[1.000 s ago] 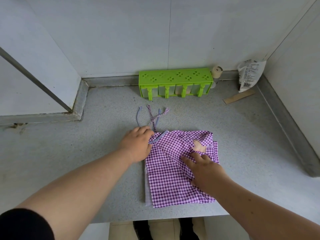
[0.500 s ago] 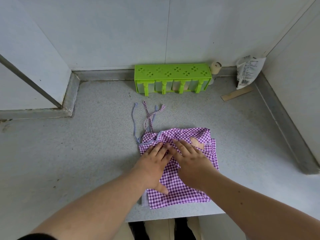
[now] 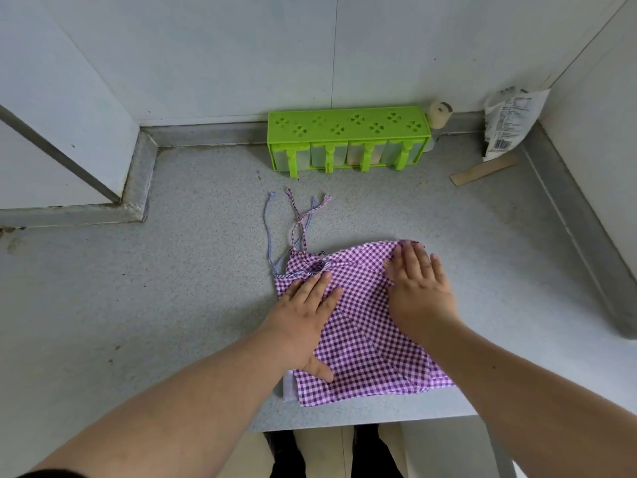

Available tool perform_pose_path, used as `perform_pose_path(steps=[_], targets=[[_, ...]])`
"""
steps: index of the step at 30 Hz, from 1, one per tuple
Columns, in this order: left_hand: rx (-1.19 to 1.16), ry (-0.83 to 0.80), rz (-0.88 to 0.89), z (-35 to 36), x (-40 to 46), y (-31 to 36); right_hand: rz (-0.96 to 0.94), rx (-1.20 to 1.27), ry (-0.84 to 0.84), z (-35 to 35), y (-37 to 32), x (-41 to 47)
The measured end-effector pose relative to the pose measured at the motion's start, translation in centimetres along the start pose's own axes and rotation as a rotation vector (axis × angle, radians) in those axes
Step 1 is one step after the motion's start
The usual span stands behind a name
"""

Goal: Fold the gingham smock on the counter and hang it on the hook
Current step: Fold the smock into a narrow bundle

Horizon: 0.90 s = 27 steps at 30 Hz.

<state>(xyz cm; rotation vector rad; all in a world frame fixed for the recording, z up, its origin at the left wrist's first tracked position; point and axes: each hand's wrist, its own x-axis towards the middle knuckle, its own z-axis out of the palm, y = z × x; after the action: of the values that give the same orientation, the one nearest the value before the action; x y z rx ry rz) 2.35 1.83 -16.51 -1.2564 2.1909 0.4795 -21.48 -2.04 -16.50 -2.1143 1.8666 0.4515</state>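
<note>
- Purple gingham smock (image 3: 365, 326) folded on grey counter (image 3: 172, 305) (ties (image 3: 300, 219) trailing twd green rack (image 3: 348, 139)).
- Left hand (image 3: 303, 322), right hand (image 3: 418, 284): both flat, fingers straight, pressing smock, gripping nothing.

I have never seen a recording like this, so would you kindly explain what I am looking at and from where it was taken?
There is no machine here: a camera worn on a person's head looks down at their two bare hands. The left hand and right hand both press flat on a purple gingham smock lying folded on a grey counter; neither has a grip on it. Its ties trail towards a green rack by the wall. A white packet and a wooden strip lie at the right.
</note>
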Motion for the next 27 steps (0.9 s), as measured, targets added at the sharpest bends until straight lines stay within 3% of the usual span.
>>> perform_pose_path(steps=[3, 5, 9, 14, 19, 27], targets=[[0.009, -0.014, 0.008, -0.1, 0.1, 0.0, -0.284, 0.032, 0.127, 0.1, -2.9, -3.0], [0.008, -0.004, 0.007, -0.1, 0.1, 0.0, -0.391, -0.001, 0.076, 2.2, -3.0, -4.8], [0.003, -0.01, 0.007, 0.1, 0.1, -0.3, -0.226, 0.04, 0.047, 5.1, -0.1, -5.7], [0.109, -0.031, 0.031, 0.5, -0.5, -0.6, -0.237, 0.071, 0.053, 5.1, 0.0, -5.6], [0.223, 0.029, 0.38, 1.5, -2.3, -0.2, -0.228, 0.065, 0.022, 5.1, 0.2, -5.6], [0.129, -0.041, 0.217, 3.0, -4.2, 1.5, -0.232, 0.063, 0.014, 5.2, 0.3, -5.3]])
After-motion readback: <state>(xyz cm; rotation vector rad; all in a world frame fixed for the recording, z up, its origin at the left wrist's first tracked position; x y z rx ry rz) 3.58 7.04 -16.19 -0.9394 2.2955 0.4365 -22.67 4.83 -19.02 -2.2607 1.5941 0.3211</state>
